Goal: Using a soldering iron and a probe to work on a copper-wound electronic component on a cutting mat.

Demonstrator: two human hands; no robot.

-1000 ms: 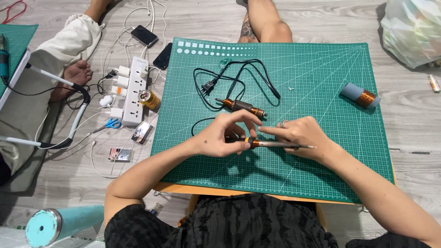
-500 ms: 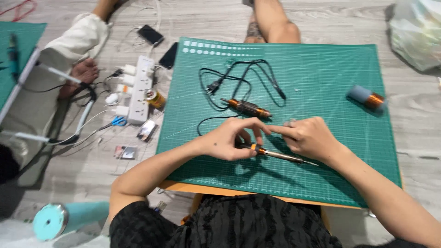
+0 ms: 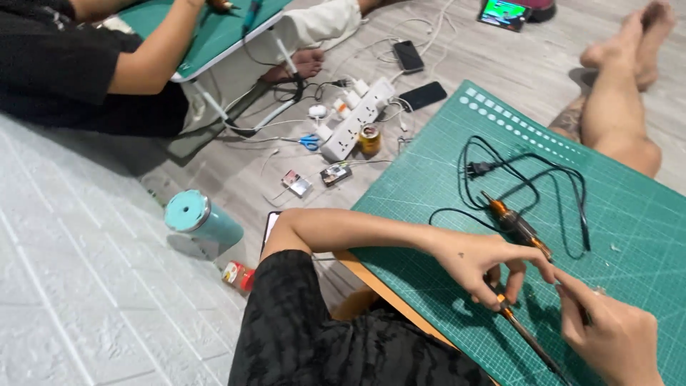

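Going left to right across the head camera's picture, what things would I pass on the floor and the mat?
Teal tumbler → blue scissors → white power strip → black phone → left hand → right hand.

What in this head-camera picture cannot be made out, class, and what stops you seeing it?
- Head view: right hand is cut off by the frame's edge.
- What the fingertips pinch: too small, hidden by the left hand.
- Tip of the lower soldering iron: runs off the bottom edge.
- Second soldering iron: near end is hidden behind the left hand.
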